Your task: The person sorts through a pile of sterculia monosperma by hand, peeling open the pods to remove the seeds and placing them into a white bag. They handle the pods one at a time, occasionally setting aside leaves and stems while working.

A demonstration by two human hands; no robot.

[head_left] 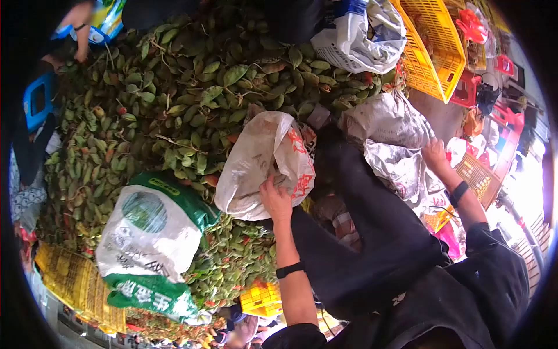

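Observation:
My left hand [276, 199] is at the mouth of a white woven sack [244, 166] with red print, its fingers reaching inside and slightly apart. What lies deeper in the sack is hidden. Off to the right, my right hand [435, 155] has its fingers closed on the edge of a dusty grey-white sack [388, 119]. Another crumpled white sack [388, 168] lies just below that one, beside my dark-trousered leg. A broad heap of green, leaf-shaped produce [192, 87] with some reddish pieces spreads around the first sack.
A green-and-white printed sack [145, 232] lies on the heap at left. Yellow crates stand at upper right [433, 46] and lower left [75, 285]. Another person's hand [81, 41] is at upper left, near a blue stool [38, 102]. A white bag [372, 41] sits at the top.

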